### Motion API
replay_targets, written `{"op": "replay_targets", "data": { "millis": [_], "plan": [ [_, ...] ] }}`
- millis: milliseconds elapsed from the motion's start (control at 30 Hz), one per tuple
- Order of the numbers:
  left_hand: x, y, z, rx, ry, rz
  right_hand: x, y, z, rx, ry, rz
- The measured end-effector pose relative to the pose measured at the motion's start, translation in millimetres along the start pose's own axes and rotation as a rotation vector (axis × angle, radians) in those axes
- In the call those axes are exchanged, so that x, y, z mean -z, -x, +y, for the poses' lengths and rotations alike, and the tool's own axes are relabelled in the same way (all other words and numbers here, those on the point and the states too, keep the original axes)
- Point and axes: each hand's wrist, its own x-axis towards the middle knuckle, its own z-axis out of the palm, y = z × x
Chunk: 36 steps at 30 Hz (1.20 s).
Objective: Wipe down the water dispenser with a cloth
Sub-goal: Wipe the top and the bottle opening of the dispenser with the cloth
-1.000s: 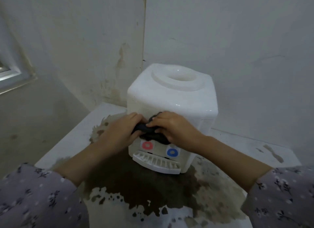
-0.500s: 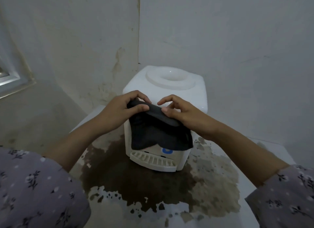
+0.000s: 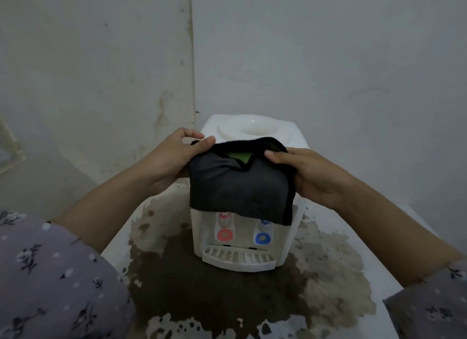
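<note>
A small white water dispenser stands on a table in the corner, with a red tap on the left and a blue tap on the right above a drip tray. A dark grey cloth with a green inner side hangs spread in front of the dispenser's upper front. My left hand pinches the cloth's top left corner between thumb and fingers. My right hand grips its top right edge. The cloth hides the dispenser's upper front face; the round top opening shows behind it.
The white table has a large dark brown stained patch around and in front of the dispenser. Stained walls meet in a corner right behind the dispenser. A window frame shows at far left.
Both hands have lifted the bunched cloth from the tap area up to the top edge and spread it wide. The red and blue taps are uncovered again.
</note>
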Motion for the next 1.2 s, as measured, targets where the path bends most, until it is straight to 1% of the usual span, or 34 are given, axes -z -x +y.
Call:
{"op": "replay_targets", "data": {
  "millis": [67,133,167,233,333,433,500,567,600,667,767,867,1067,1200],
  "plan": [
    [6.5,-2.6,4.5,0.037,-0.002,-0.019,-3.8,-0.3,-0.2,-0.001,-0.059,0.126],
    [11.5,-5.0,7.7,0.058,-0.035,-0.068,-6.1,-0.5,-1.1,0.004,-0.104,0.208],
    [13.4,-6.1,9.1,0.058,-0.059,-0.091,-6.9,0.3,-2.6,0.004,-0.111,0.213],
    [15.7,-7.3,12.1,0.040,-0.123,-0.146,-8.8,3.5,-6.4,-0.008,-0.049,0.153],
    [17.4,-3.9,17.5,0.006,-0.329,-0.288,-13.7,10.3,-10.9,-0.020,0.269,0.046],
    [17.0,1.0,19.8,-0.061,-0.603,-0.389,-22.1,14.8,-13.2,0.046,0.629,0.004],
    [14.3,2.9,19.3,-0.147,-0.740,-0.398,-28.3,14.6,-12.8,0.127,0.908,0.017],
    [13.0,2.6,19.3,-0.224,-0.785,-0.399,-33.6,12.8,-13.0,0.241,1.078,0.091],
    [14.2,1.8,19.8,-0.242,-0.774,-0.398,-34.8,12.0,-14.0,0.287,1.096,0.133],
    [18.7,0.3,21.9,-0.245,-0.697,-0.386,-32.1,11.3,-16.8,0.322,1.071,0.180],
    [23.0,-1.7,25.4,-0.269,-0.612,-0.391,-26.7,13.1,-21.7,0.280,1.007,0.121],
    [20.6,-4.3,25.3,-0.327,-0.703,-0.415,-27.9,12.4,-22.8,0.250,1.047,0.082],
    [16.4,-15.1,20.9,-0.361,-0.962,-0.386,-32.5,6.6,-22.1,0.151,1.275,0.084],
    [12.2,-18.1,25.4,-0.384,-1.043,-0.360,-28.2,5.5,-32.9,0.203,1.208,0.161]
  ]
}}
